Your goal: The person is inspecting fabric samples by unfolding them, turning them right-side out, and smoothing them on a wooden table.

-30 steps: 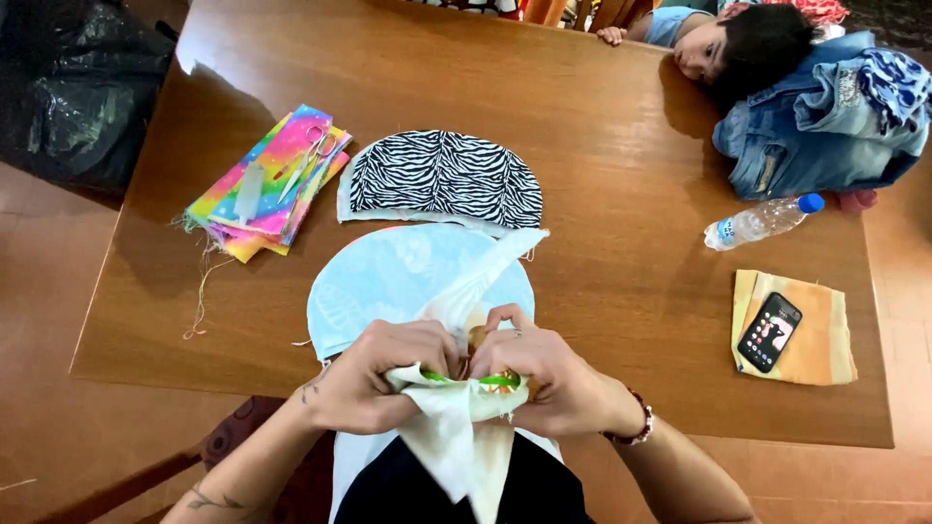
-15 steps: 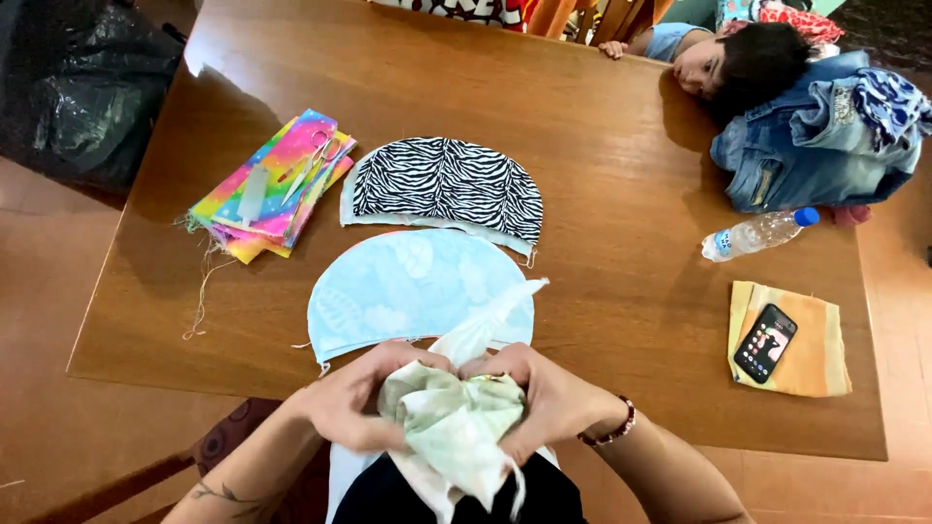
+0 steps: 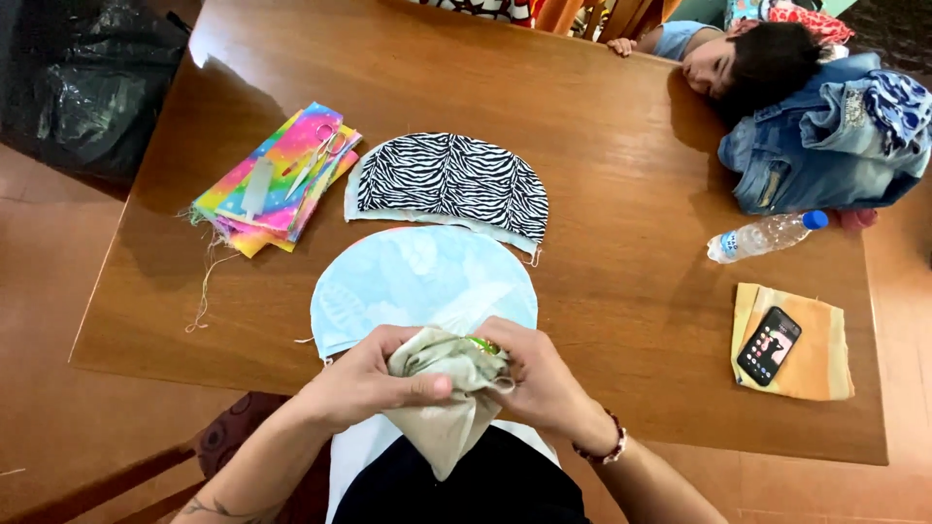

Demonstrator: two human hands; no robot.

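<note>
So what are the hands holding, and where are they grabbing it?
Both the left hand and the right hand grip a bunched pale cloth at its gathered top; its loose end hangs down below.

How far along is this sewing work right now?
Looks done: a zebra-print piece and a light blue round piece lie flat on the table. In hand: both the left hand and right hand bunch a cream cloth piece at the table edge. Left, seemingly: the stack of rainbow cloth, with scissors on top, lies apart from both hands.
</note>
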